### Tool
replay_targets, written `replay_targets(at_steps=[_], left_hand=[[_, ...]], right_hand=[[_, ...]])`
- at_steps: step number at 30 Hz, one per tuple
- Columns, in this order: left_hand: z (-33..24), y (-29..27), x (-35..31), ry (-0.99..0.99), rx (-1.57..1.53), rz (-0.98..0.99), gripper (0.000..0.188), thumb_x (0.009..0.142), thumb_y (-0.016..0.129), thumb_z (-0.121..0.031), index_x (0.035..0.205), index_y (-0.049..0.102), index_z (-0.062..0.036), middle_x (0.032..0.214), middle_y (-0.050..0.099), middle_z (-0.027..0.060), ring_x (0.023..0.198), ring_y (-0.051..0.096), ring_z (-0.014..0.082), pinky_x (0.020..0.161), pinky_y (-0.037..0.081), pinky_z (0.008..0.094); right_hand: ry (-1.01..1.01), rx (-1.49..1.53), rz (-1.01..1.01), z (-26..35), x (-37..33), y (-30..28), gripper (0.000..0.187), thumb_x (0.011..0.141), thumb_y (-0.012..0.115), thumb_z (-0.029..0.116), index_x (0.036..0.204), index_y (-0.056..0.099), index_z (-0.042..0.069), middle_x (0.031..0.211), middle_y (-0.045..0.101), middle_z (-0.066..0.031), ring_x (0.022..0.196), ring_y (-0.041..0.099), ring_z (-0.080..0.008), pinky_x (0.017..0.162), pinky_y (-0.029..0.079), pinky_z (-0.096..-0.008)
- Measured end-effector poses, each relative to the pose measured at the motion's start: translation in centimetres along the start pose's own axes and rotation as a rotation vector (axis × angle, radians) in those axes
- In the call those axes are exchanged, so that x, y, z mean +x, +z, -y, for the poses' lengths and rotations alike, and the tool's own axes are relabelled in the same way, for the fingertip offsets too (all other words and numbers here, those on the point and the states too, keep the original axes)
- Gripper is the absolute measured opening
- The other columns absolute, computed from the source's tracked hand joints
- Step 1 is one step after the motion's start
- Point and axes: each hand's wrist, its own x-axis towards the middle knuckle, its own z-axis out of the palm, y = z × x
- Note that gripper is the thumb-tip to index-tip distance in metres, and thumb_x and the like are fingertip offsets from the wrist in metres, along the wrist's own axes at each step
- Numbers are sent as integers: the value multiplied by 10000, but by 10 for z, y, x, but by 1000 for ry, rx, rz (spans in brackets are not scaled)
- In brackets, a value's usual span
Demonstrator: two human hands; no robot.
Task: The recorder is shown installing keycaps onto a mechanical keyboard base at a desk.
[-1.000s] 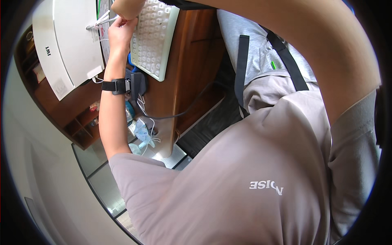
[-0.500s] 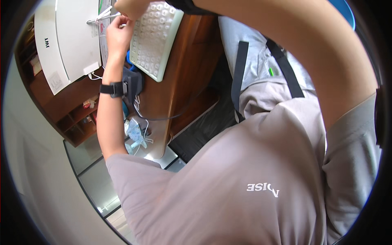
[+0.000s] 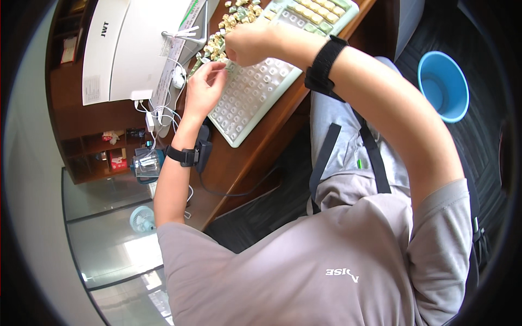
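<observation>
sees a pale green keyboard [image 3: 250,100] on the brown desk [image 3: 255,141], bare-switched at its lower-left end, capped at the other. holds the right hand [image 3: 249,44] over the keyboard's left edge beside heaped keycaps [image 3: 239,15], with fingers curled in; cannot tell of anything gripped. has the left hand [image 3: 205,89] just below, with fingers bent, narrowly parted; cannot tell there either. spots a blue bin [image 3: 443,84] right of the keyboard and shelves [image 3: 81,163] left of it, containing small red things [image 3: 117,159].

there are one keyboard [image 3: 255,89], two wristbands [image 3: 326,64], one bucket [image 3: 445,89].
</observation>
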Motion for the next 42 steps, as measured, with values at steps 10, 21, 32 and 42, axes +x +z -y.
replay_targets(at_steps=[10,21,32,42], left_hand=[[-11,-11,-6,236,305,-18,253,822,767,-96,1060,711,-27,1016,691,81,934,696,211,815,562,314],[64,-34,42,42,314,69,230,823,739,-162,1009,715,-29,827,689,128,752,673,225,696,542,381],[79,-74,-6,-179,314,87,338,854,697,-193,1142,709,-16,991,751,166,941,722,310,851,568,396],[109,-46,-75,-357,466,50,233,829,669,-100,1049,715,-36,1054,724,197,1003,686,384,879,553,469]], right_hand=[[39,74,-9,2,-7,-4,357,743,604,-8,1034,789,82,1009,756,-160,994,717,-335,882,571,-409],[-61,97,-85,-7,-6,5,361,729,567,-40,994,793,59,999,751,-164,1028,691,-337,943,550,-408],[-101,145,-56,-18,-1,9,348,751,533,-73,1004,763,-8,1133,729,-176,1116,660,-352,1008,513,-412],[-227,138,-83,-9,-6,-7,362,719,527,-63,980,769,1,1083,739,-180,1060,687,-356,960,544,-404]])
